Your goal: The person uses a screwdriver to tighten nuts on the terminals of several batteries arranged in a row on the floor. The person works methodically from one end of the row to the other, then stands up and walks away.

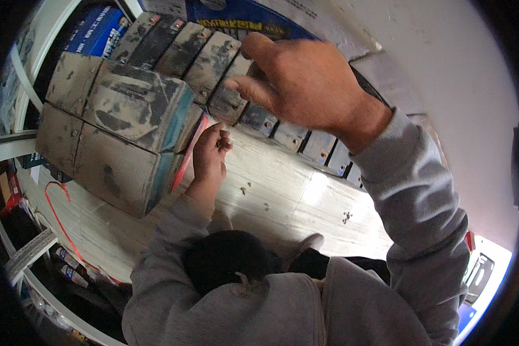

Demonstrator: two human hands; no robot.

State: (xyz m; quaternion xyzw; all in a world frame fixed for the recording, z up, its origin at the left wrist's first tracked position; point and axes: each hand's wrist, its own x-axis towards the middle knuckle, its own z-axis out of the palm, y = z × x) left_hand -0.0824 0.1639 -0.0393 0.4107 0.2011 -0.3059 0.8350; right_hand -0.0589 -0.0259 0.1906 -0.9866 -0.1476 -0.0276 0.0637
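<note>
My right hand (pixel 315 82) is over a row of dusty batteries (pixel 214 56) with terminals at their ends. Its thumb and index finger are apart; a dark patch between them is too unclear to name. Lower and to the left, my left hand (pixel 209 151) is half curled beside a red-edged board (pixel 190 151); small dark bits show at its fingers, and I cannot tell whether it holds them. Larger dusty batteries with teal sides (pixel 121 160) are stacked to the left of that hand. Small metal fasteners (pixel 347 217) lie scattered on the pale floor (pixel 285 190).
White metal shelving (pixel 30 255) curves along the left side. A blue printed box (pixel 97 32) stands behind the stack, and a red strap (pixel 60 216) lies on the floor. A pale wall (pixel 450 108) rises at the right.
</note>
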